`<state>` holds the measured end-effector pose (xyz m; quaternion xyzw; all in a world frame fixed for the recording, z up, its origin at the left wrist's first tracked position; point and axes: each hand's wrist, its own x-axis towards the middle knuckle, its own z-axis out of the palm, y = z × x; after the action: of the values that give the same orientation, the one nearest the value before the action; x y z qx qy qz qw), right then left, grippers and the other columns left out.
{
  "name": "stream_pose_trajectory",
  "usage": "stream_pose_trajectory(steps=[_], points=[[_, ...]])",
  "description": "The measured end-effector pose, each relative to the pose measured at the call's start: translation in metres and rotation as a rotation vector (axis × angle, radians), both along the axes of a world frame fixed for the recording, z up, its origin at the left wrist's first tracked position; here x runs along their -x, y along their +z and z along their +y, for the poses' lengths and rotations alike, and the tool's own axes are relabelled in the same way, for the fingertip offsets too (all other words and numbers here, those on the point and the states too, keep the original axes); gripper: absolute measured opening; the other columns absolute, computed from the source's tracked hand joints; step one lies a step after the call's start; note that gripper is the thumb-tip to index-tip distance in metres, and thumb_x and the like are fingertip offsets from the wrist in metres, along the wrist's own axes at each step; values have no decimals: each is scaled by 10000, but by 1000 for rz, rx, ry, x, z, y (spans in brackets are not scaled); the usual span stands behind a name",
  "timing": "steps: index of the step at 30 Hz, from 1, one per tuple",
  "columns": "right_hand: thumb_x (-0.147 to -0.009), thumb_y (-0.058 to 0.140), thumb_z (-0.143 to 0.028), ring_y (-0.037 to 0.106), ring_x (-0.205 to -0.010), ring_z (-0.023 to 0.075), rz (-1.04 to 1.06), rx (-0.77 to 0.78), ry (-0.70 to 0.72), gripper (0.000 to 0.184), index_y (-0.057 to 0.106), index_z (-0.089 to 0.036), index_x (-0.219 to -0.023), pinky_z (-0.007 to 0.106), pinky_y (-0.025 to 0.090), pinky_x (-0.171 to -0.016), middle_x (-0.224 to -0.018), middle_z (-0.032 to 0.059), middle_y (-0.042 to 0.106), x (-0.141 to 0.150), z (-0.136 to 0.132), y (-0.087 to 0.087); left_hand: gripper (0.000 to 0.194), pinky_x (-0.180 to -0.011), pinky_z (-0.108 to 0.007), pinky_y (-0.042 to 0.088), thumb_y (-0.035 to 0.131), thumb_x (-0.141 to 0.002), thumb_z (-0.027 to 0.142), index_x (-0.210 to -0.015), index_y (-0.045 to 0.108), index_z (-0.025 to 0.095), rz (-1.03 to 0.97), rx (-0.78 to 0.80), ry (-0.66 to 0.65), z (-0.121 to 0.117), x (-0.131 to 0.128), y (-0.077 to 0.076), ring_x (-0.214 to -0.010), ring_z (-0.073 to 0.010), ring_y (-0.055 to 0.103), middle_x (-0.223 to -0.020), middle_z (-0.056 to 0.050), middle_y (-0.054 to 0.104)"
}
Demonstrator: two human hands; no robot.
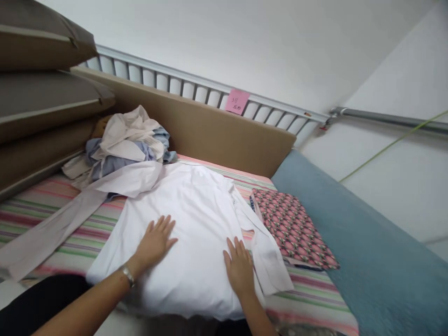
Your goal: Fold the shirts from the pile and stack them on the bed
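Note:
A white long-sleeved shirt (196, 224) lies spread out in front of me, its near end hanging over the bed's front edge. One sleeve stretches far out to the left; the other lies bent along the right side. My left hand (156, 239) rests flat on the left part of the shirt, fingers spread, a metal band on the wrist. On the right part, near the side edge, my right hand (240, 268) lies flat with its fingers apart. Neither hand grips anything.
A striped sheet (80, 238) covers the surface. Behind the left sleeve is a heap of crumpled clothes (129, 140). To the right lies a folded pink patterned cloth (294, 224). Brown cushions (45, 98) are stacked at left; a brown board (210, 135) and radiator (161, 81) stand behind.

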<state>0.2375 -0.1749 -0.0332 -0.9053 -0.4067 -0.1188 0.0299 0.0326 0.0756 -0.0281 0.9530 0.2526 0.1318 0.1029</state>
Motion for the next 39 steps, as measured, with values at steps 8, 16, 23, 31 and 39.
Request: stream_pose_trajectory(steps=[8, 16, 23, 31, 39], points=[[-903, 316, -409, 334, -1319, 311, -32, -41, 32, 504, 472, -185, -1326, 473, 277, -1042, -1407, 148, 413, -1, -3, -8, 585, -1091, -502, 171, 389, -897, 435, -1384, 387, 111, 121, -141, 384, 60, 84, -3, -1368, -324, 227, -1473, -151, 296], [-893, 235, -429, 428, -1247, 308, -60, -179, 71, 570, 566, -109, -1229, 457, 322, -1018, -1301, 166, 526, -6, -7, -16, 506, -1101, -477, 184, 378, -891, 298, -1341, 431, 72, -47, -95, 547, 26, 103, -6, -1341, -305, 294, -1426, -176, 381], [-898, 195, -421, 524, -1137, 288, -35, -352, 114, 612, 629, -43, -1106, 423, 386, -976, -1181, 188, 606, -16, -17, -27, 391, -989, -388, 407, 471, -787, 280, -1145, 566, 153, -622, 234, 636, -11, 162, -27, -1097, -235, 553, -1166, -106, 612], [-892, 211, -407, 514, -1148, 299, -76, -356, 173, 581, 623, -66, -1118, 448, 393, -978, -1190, 176, 598, 4, -50, -38, 190, -643, -296, 450, 614, -635, 354, -665, 565, 174, -642, 573, 823, -15, 182, -32, -645, -188, 585, -644, -21, 611], [-878, 207, -455, 460, -1200, 320, -85, -364, 157, 627, 589, -26, -1128, 461, 361, -1020, -1196, 215, 564, 26, -98, -46, 259, -583, -239, 386, 499, -734, 417, -626, 504, 181, -652, 627, 722, -24, 182, -27, -600, -139, 497, -590, 30, 515]])
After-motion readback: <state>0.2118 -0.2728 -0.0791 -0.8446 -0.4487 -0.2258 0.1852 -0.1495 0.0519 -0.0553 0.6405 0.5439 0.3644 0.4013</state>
